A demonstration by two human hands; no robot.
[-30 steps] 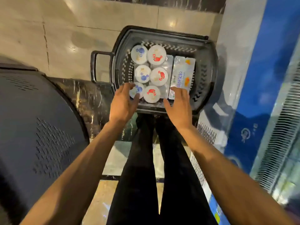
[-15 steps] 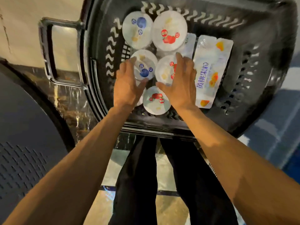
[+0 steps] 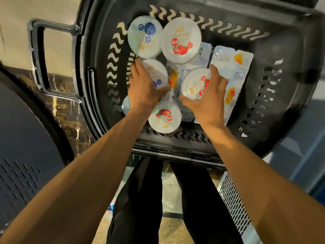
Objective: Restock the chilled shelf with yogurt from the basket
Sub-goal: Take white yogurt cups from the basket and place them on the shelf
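A black plastic basket [image 3: 274, 50] on the floor holds several round white yogurt cups and flat yogurt packs [image 3: 233, 67]. My left hand [image 3: 143, 88] grips a blueberry yogurt cup [image 3: 156, 73] in the middle row. My right hand [image 3: 209, 99] grips a strawberry yogurt cup [image 3: 193, 83], which sits tilted above the packs. Another blueberry cup [image 3: 145, 36] and a strawberry cup [image 3: 181, 39] lie at the back. A third strawberry cup [image 3: 164, 117] lies at the front, between my wrists. One more cup [image 3: 125, 104] peeks out under my left wrist.
The basket's handle [image 3: 37, 55] sticks out to the left. A dark rounded unit [image 3: 22, 147] fills the left side. A white vent grille [image 3: 233, 203] and a blue panel [image 3: 302, 152] run along the right. My black-trousered legs [image 3: 158, 199] stand below the basket.
The view has closed in on the basket. Both hands went from resting flat on the middle cups to gripping them; the right hand's strawberry cup has shifted right and lifted.
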